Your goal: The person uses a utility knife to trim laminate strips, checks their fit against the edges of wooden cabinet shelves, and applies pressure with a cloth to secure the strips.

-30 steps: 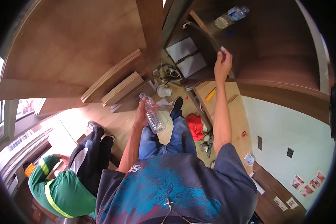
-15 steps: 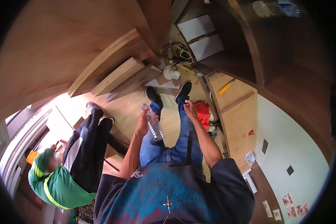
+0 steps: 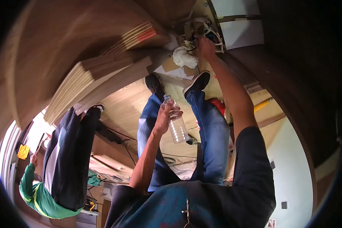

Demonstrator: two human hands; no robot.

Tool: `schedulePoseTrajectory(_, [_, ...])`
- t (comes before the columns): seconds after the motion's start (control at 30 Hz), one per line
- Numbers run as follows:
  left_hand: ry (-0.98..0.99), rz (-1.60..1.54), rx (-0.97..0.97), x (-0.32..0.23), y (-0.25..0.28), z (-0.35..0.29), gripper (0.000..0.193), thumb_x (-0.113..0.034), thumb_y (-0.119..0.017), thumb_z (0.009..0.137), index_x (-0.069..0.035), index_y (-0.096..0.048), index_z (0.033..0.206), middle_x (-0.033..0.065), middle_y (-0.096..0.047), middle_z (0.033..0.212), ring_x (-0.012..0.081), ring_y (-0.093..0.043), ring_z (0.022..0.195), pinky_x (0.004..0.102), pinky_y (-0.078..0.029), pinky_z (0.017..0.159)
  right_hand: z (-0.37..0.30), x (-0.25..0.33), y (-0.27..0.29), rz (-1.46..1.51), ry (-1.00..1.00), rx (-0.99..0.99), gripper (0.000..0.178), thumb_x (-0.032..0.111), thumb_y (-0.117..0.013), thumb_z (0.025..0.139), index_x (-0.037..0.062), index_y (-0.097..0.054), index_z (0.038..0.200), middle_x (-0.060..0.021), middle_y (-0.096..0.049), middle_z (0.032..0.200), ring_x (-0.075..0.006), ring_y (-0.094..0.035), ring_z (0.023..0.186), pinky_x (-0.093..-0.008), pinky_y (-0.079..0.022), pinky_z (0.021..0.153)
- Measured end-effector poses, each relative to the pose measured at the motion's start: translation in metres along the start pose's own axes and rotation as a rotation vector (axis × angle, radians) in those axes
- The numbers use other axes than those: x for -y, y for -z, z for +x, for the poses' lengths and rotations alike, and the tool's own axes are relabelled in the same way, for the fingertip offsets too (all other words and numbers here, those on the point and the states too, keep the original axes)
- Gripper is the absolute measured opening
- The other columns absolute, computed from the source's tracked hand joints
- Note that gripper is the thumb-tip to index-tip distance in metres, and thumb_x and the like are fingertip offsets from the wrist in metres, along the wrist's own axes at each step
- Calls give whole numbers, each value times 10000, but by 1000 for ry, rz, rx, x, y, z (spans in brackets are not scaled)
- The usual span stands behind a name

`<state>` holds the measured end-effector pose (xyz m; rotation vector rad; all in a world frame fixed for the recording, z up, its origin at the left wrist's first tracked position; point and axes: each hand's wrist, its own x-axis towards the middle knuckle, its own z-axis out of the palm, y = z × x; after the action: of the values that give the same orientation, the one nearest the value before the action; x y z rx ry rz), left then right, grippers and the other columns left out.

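Note:
In my left hand [image 3: 167, 114] is a clear plastic bottle [image 3: 179, 130], tilted in front of my legs, with my fingers wrapped round its upper part. Farther off, my right hand [image 3: 206, 48] reaches down into a container of white cords and small items [image 3: 212, 32]. Its fingers are curled; whatever they grip is hidden. A white bundled cloth or bag [image 3: 185, 57] lies just left of that hand, on a brown and white board or carton [image 3: 174, 70].
Stacked wooden boards [image 3: 74, 81] jut in from the left. A co-worker in a green top [image 3: 45, 201] is at the lower left. White panels [image 3: 241, 34] stand at the far right. A yellow-handled tool [image 3: 263, 104] lies on a wooden panel; a red item [image 3: 217, 104] is beside my leg.
My right hand has gone from in front of me out to the container of cords. The bottle stays in my left hand. My view has moved forward, and the co-worker's arm has shifted.

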<state>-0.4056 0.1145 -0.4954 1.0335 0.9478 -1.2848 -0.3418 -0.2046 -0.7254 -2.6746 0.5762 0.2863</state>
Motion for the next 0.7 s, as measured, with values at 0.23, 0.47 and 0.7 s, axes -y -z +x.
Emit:
schedulePoseTrajectory(0.23, [3, 48, -7, 17, -8, 40, 559, -495, -627, 944, -75, -438, 1261, 158, -604, 1063, 287, -682, 921, 415, -571, 827, 68, -7, -56, -331, -11, 450, 175, 198, -615, 853, 109, -765, 862, -141, -733, 831, -323, -732, 810, -450, -577, 661])
schedulePoseTrajectory(0.47, [-33, 45, 65, 1, -38, 44, 522, -455, -624, 951, -70, -441, 1254, 164, -615, 1043, 282, -691, 900, 381, -580, 795, 80, -13, -90, -346, 14, 301, 289, 258, -563, 910, 122, -693, 1129, -137, -738, 937, -308, -739, 822, -467, -568, 698])
schedulePoseTrajectory(0.7, [-106, -9, 33, -9, -32, 48, 521, -418, -670, 930, -58, -427, 1218, 163, -618, 1029, 274, -694, 878, 395, -573, 788, 97, 7, -77, -52, -282, 656, 557, 399, -430, 998, 149, -393, 1495, -163, -587, 1331, -310, -621, 1034, -462, -530, 875])
